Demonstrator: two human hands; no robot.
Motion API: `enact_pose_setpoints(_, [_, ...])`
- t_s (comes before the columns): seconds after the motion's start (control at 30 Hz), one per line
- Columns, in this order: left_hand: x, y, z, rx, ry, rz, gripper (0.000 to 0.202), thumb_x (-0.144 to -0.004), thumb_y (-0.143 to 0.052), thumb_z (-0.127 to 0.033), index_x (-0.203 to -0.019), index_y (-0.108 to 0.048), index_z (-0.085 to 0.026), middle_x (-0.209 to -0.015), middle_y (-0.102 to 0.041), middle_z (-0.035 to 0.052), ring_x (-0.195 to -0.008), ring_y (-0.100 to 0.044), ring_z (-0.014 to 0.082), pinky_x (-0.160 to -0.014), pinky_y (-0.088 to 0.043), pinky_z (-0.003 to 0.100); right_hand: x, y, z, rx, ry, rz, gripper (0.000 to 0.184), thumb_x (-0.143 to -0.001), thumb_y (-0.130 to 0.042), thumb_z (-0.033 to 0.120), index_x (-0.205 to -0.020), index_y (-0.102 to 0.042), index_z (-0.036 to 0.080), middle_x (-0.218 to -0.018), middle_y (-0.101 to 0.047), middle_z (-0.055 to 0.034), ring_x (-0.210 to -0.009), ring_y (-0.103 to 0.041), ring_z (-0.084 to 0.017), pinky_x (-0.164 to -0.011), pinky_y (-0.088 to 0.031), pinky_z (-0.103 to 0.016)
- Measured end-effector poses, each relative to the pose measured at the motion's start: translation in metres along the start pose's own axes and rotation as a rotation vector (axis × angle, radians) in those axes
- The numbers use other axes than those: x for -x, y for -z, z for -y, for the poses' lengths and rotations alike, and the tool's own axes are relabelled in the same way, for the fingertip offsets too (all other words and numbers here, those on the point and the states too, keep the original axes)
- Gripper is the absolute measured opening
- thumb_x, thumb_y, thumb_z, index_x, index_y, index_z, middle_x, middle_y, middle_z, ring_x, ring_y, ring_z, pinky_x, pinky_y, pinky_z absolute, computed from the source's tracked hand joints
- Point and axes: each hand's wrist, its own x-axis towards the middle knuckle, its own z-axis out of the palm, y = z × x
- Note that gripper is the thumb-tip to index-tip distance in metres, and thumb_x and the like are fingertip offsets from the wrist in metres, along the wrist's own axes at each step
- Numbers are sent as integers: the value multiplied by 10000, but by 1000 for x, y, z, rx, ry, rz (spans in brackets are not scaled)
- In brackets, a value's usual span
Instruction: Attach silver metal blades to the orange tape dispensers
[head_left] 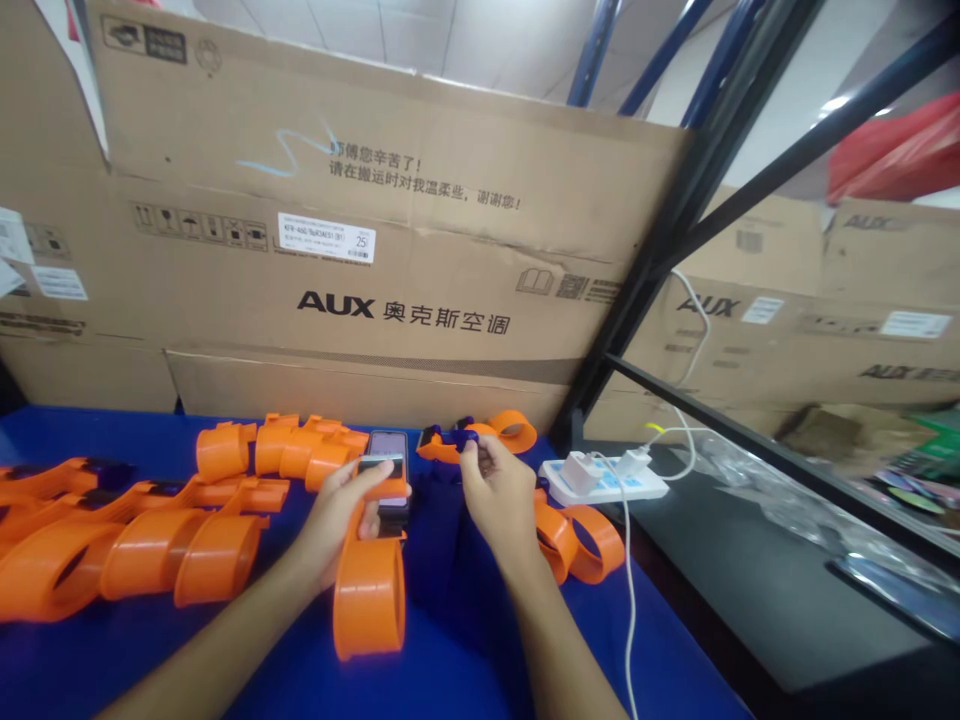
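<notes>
Left hand (341,515): fingers closed round orange ring piece (367,600), over worktop (300,665) near phone (388,443). Right hand (499,490): fingers narrow, apparently pinching small dark-blue part (464,437), though blurred. Best: firm left hold, light right pinch, neither piece twisting.

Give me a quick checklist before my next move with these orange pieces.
1. Left hand gripping the orange piece: ok.
2. Right hand pinching the dark blue part: ok.
3. Dark blue part separate from the orange strip behind: cannot tell, they overlap in view.
4. Phone fully visible: not ok, left hand and held piece cover some of it.
5. White cable apart from right forearm: ok.
</notes>
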Motion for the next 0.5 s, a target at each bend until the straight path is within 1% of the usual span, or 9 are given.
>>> enact_pose_setpoints(0.07, [-1,0,0,3,4,-16,351,-761,-833,-470,-850,-619,-206,-392,-442,-84,-338,-384,85,-391,-327,200,-2,-1,-8,117,-27,57,245,-1006,-511,318,-875,-677,195,-707,-703,-39,-624,-665,-206,-604,-442,-284])
enact_pose_setpoints(0.17, [-1,0,2,-12,-7,-23,364,-751,-842,-476,-849,-626,-201,-403,-454,-81,-342,-392,88,-396,-345,208,-1,-4,-18,296,-35,144,219,-993,-537,286,-865,-689,193,-691,-716,-64,-617,-690,-241,-575,-423,-294])
enact_pose_setpoints(0.27, [1,-1,3,-44,-20,-23,353,-756,-843,-472,-829,-632,-198,-408,-461,-77,-343,-389,85,-396,-338,206,3,-6,-23,350,4,139,194,-988,-556,292,-907,-701,192,-654,-714,-59,-597,-698,-245,-550,-427,-289])
enact_pose_setpoints(0.33, [1,-3,4,-54,-27,-16,337,-764,-837,-465,-817,-640,-196,-404,-455,-76,-340,-383,80,-393,-319,201,3,-6,-23,347,26,120,198,-992,-550,295,-930,-706,191,-632,-708,-52,-585,-696,-240,-547,-442,-287])
enact_pose_setpoints(0.37, [1,-3,4,-57,-31,-14,332,-764,-836,-462,-816,-646,-196,-403,-451,-76,-339,-380,79,-391,-313,201,3,-5,-21,328,35,123,202,-996,-539,284,-942,-709,188,-657,-720,-58,-605,-704,-240,-560,-458,-289])
enact_pose_setpoints(0.43, [0,-3,5,-70,-32,-13,337,-761,-837,-471,-819,-655,-194,-402,-437,-78,-340,-374,81,-391,-310,204,3,-3,-12,231,74,175,208,-1001,-523,255,-993,-718,183,-794,-763,-81,-718,-734,-244,-634,-510,-301])
enact_pose_setpoints(0.5, [-1,-2,6,-96,-37,-18,358,-768,-831,-501,-837,-660,-194,-405,-427,-80,-343,-364,83,-388,-300,209,3,0,1,66,147,282,218,-1009,-529,251,-1106,-715,189,-971,-778,-88,-868,-741,-238,-753,-551,-320])
